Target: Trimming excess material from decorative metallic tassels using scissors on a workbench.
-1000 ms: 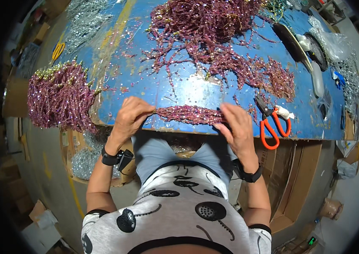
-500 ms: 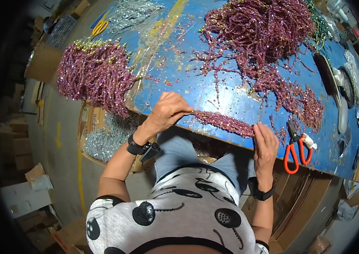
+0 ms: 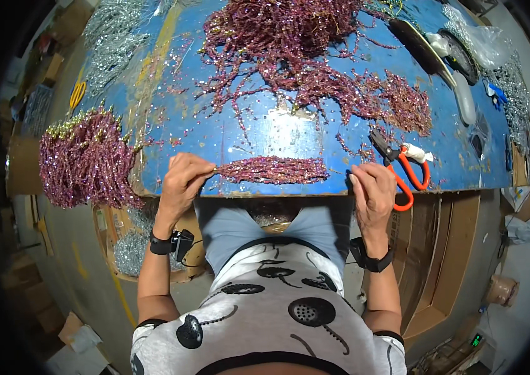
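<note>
A slim bundle of sparkly pink-purple beaded strands (image 3: pixel 271 170) lies lengthwise along the front edge of the blue table (image 3: pixel 202 139). My left hand (image 3: pixel 183 181) pinches its left end between thumb and fingertips. Just beyond the right end is my right hand (image 3: pixel 374 190), its fingers partly bent and the thumb slightly apart, not on the main bundle. A thin stray end points from the bundle toward these fingertips; whether they touch it is unclear. Beside my right hand lie pruning-type shears with orange-red handles (image 3: pixel 416 167), one handle wrapped in white.
A large heap of pink-purple strands (image 3: pixel 277 37) spreads over the table's far middle. More strands (image 3: pixel 86 159) hang over the left edge, near yellow-handled scissors (image 3: pixel 77 95) and silver strands (image 3: pixel 111 44). A dark-bristled brush (image 3: pixel 421 50) lies far right. Cardboard boxes (image 3: pixel 446 262) stand below.
My right hand has come off the bundle's right end and sits a little beyond it. My left hand keeps its pinch. The whole view has shifted, so the table appears straighter.
</note>
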The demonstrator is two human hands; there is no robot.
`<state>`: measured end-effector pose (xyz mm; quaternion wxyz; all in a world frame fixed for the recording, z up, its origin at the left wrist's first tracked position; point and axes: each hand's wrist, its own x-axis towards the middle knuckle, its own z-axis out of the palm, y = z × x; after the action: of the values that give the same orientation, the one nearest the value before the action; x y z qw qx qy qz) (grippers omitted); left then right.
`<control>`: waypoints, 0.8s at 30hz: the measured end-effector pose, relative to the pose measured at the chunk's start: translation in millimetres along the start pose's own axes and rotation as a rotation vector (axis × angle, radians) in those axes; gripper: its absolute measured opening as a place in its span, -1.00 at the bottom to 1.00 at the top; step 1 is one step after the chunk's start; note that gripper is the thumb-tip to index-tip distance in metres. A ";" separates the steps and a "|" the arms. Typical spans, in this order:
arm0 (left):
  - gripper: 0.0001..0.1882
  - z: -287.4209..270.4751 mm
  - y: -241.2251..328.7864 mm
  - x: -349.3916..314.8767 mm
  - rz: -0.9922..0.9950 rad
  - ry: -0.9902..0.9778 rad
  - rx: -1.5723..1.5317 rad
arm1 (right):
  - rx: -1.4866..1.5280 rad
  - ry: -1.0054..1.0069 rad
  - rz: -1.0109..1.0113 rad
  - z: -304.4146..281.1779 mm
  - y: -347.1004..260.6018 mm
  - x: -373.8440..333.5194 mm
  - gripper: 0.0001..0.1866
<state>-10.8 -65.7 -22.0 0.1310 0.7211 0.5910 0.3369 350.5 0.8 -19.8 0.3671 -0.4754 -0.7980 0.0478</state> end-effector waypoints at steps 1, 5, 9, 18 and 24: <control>-0.84 0.0 0.6 0.6 0.000 -0.002 0.010 | 0.089 -0.018 0.021 0.2 -1.3 0.3 -0.80; -0.83 0.4 -0.4 0.5 0.007 -0.016 0.025 | 0.161 -0.089 0.032 11.8 -15.9 1.2 -0.76; -0.82 -1.1 2.5 -2.1 0.012 -0.020 0.031 | 0.104 -0.109 -0.034 16.7 -10.6 -4.1 -0.76; -0.82 2.5 3.4 6.2 0.019 -0.031 0.015 | 0.027 -0.041 0.066 9.9 -0.3 -0.8 -0.82; -0.78 -31.1 19.9 -8.2 -0.140 0.113 -0.225 | 0.102 -0.038 0.003 24.9 -10.8 12.1 -0.80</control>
<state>-16.2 -85.2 10.0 0.2007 0.6388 0.6050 0.4309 323.6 11.3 -26.7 0.3755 -0.4563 -0.8007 0.0979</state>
